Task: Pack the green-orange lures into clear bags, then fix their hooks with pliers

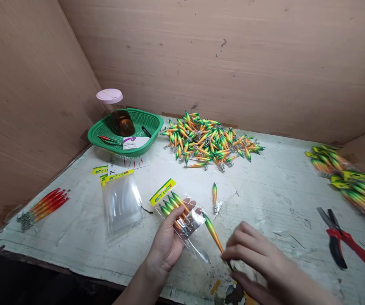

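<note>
Wooden panels (220, 76) back a scuffed white tabletop (83, 245). Over it, the left hand (167, 241) grips a clear bag (198, 248) of green-and-orange squid jigs (173, 206), its yellow header card (163, 192) reading "BCT LURE". Just beside, the right hand (258, 258) grasps a loose jig (213, 232) by its near end. Left of the hands, flat clear bags (121, 207) repeat the lettering.

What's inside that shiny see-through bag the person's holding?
Inside the yellow-topped clear plastic bag are slim green and orange lures with silvery metal hooks. The thumb of the left grip covers part of them, so whatever is under it can't be seen.
</note>
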Available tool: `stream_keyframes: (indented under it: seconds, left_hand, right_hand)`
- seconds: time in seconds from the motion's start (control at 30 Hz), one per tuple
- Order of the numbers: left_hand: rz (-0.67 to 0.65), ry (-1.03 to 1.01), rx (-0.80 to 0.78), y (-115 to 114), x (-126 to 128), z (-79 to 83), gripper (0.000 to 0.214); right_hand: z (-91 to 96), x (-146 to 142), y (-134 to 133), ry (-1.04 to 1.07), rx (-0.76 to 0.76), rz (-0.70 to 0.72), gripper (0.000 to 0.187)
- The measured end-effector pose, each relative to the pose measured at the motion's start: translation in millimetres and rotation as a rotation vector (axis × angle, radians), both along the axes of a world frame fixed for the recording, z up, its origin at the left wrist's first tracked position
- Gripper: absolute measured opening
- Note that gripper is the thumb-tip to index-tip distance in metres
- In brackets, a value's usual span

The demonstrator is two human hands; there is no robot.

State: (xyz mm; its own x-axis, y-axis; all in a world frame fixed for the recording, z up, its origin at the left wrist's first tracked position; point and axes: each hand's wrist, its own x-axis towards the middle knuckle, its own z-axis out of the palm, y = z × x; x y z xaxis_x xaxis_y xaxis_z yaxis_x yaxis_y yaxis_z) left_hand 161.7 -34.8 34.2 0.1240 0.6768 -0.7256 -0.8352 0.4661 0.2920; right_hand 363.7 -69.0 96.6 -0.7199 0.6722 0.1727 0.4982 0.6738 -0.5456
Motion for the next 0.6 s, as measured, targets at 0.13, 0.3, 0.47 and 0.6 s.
stream_keyframes:
  seconds: [0.13, 0.3, 0.47, 0.6]
  left_hand:
    - [-0.018, 0.000, 0.030, -2.7, 2.0, 0.0, 0.019]
    - [-0.048, 0.024, 0.030, -3.4, 1.3, 3.7, 0.025]
    - [-0.069, 0.036, 0.014, -4.8, 2.5, 8.9, 0.022]
    - [-0.102, 0.045, 0.031, -7.5, 4.3, 9.0, 0.017]
  right_hand:
    - [-33.6, -25.7, 4.4, 0.015, 0.407, -0.206, 0.023]
    - [-45.8, -28.7, 0.6, 0.032, 0.581, -0.266, 0.023]
    - [-48.3, -26.4, -1.0, 0.112, 0.545, -0.313, 0.028]
    - [-46.0, -31.1, 0.8, 0.208, 0.424, -0.363, 0.031]
